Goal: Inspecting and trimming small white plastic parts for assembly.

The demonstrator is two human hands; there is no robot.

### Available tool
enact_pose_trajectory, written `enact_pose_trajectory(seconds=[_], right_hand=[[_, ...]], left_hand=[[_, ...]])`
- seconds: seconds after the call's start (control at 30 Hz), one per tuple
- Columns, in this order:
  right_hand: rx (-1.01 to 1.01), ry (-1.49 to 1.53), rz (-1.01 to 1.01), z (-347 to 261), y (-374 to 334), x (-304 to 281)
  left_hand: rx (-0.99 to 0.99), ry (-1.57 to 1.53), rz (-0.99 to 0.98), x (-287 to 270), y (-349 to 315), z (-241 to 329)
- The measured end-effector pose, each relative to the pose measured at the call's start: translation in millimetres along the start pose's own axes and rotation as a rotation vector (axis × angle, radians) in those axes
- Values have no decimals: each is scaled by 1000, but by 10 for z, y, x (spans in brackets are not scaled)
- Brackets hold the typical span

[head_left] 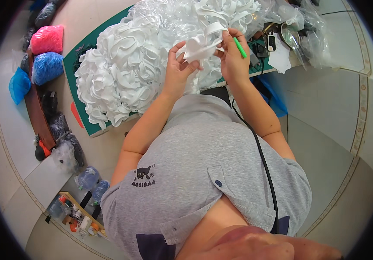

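Note:
A white fabric strap [200,47], looped and folded, is stretched between my two hands above the table. My left hand [180,69] pinches its left end between thumb and fingers. The right hand [234,56] closes on the other end, where the strap curls up. A slim bright green handle [240,47] also sticks out of my right hand; whatever it belongs to is hidden by the fingers. Just left of and beyond my hands lies a big heap of similar white straps [123,69], curled and tangled.
The heap rests on a green-topped table [70,71]. Clear plastic bags [316,47], a small dark device [271,42] and white paper [280,60] lie at the table's right. Pink [47,40] and blue bags [47,68] stand at far left. A black cable [262,156] runs down my shirt.

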State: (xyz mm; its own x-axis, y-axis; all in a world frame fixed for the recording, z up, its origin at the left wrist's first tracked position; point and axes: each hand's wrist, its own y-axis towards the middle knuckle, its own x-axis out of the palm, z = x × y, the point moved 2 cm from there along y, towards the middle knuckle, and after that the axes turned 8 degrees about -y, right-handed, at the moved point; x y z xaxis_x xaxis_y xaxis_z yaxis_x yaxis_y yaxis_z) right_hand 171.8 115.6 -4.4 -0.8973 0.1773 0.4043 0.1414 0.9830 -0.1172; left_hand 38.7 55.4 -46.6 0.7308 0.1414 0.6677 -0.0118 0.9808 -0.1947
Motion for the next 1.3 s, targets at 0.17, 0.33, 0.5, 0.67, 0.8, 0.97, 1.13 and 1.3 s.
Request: enact_pose_trajectory(seconds=[0.17, 0.33, 0.5, 0.67, 0.8, 0.97, 1.13, 1.3], right_hand=[[445, -113, -148, -45, 190, -363], [581, -642, -563, -304, 368, -549], [517, -937, -888, -372, 471, -601], [345, -1053, -1145, -414, 512, -492], [154, -1000, -814, -420, 569, -406], [-123, -812, -795, -369, 331, -163], [-45, -756, -741, -282, 164, -54], [-55, -766, -585, -218, 269, -255]], left_hand=[[67, 645, -80, -114, -92, 233], [282, 1090, 19, -458, -110, 488], [213, 601, 325, -878, -55, 563], [154, 439, 409, -1207, -94, 409], [-7, 455, 229, -1122, -141, 448], [-553, 426, -384, -682, -214, 342], [-474, 227, -204, -363, -154, -141], [-316, -22, -8, -292, -73, -89]])
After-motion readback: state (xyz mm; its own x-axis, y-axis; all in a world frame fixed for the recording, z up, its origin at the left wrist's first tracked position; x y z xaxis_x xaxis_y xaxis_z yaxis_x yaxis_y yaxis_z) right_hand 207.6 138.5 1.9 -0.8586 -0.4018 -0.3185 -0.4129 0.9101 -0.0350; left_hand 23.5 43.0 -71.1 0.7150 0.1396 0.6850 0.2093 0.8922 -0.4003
